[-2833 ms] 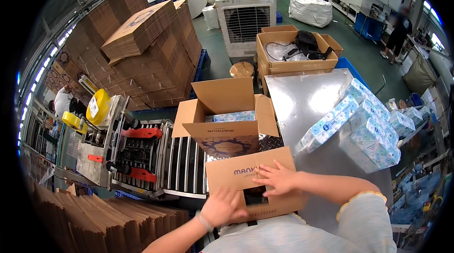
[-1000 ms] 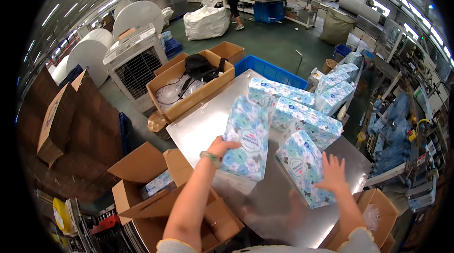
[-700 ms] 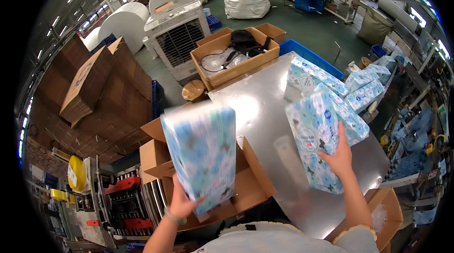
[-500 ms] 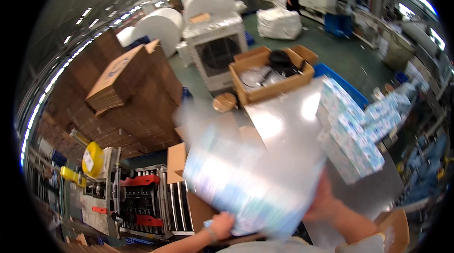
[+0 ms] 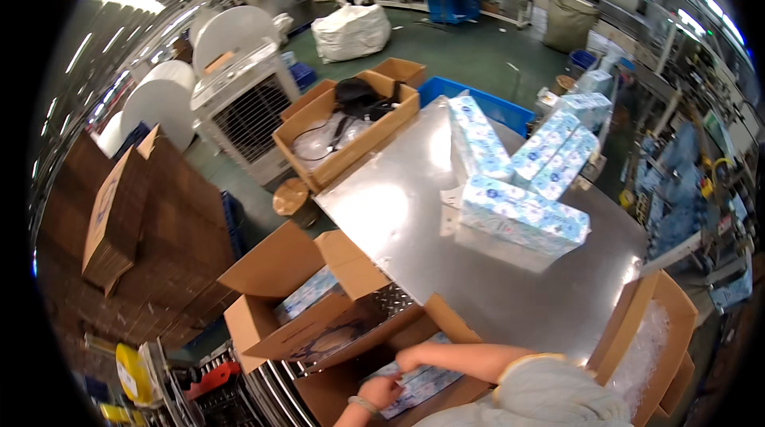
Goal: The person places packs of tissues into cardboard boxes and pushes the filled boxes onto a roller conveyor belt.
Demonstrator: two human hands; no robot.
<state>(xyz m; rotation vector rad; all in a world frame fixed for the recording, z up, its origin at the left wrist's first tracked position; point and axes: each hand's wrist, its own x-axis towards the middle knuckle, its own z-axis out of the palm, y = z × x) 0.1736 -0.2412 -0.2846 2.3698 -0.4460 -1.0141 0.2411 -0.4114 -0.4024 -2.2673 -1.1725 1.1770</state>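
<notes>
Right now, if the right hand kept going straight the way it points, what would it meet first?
The right hand points left and down, resting on the patterned pack in the near carton. Straight on, it would probably meet the left hand first; depth is unclear.

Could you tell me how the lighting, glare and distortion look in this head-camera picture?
Head view: the metal table glares white beside the blue patterned packs; strong fisheye bends the table edges, with black corners at the rim; the left hand and right hand, at the open carton, look slightly soft.
</notes>
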